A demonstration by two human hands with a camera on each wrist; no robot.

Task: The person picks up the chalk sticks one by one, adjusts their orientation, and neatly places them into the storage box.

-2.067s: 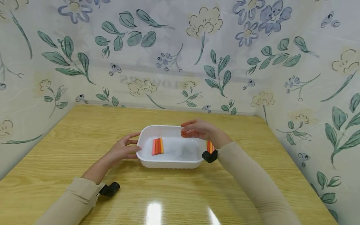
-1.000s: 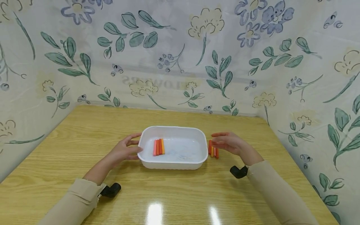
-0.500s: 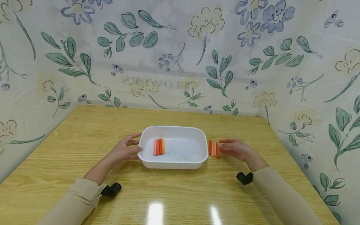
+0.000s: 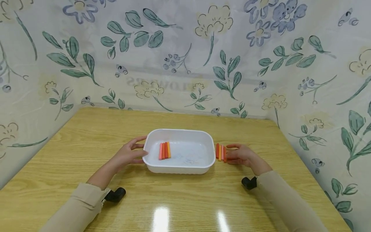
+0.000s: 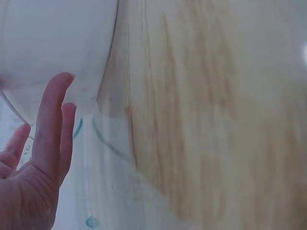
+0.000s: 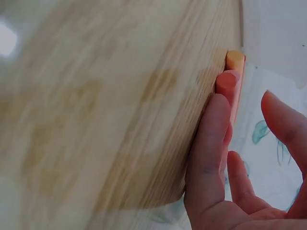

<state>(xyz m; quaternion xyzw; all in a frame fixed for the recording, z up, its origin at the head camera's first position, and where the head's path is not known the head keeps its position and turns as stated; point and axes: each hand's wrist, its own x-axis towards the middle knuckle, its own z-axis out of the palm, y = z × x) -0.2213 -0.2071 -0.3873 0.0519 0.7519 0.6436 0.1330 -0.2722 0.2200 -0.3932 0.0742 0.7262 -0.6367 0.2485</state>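
Your work centres on the row of four slim, round, chalk-like sticks in red, yellow-orange, pink and red-orange (image 4: 222, 152), lying side by side on the yellow wood-grain counter (image 4: 179, 199) just beyond the right end of the white, rounded-rectangular, plastic-looking tray (image 4: 178, 169). The stick nearest the tray is right beside its wall; whether they touch, you cannot tell. Your right hand (image 4: 242, 155) is at the outer side of that row: in the right wrist view one long, nearly straight finger lies against the red-orange stick, while another digit stands well apart from it, so the fingers are spread and clamped on nothing. Inside the tray, towards its left end, a matching row of pink, orange-red, red and yellow-orange sticks (image 4: 165, 150) lies side by side, with bare tray floor to its right. Your left hand (image 4: 128, 153) rests at the tray's left end, its fingers apart and fairly straight against wall and rim, apparently steadying it rather than gripping. The step in hand looks like squaring up or taking hold of the outside row. If you mean to lift, the next move probably calls for bringing the opposite digit in to pinch a stick; if only to tidy, a light, even push along its length, as round sticks could roll. Behind the counter hangs a pale, flower-printed cloth (image 4: 185, 58).
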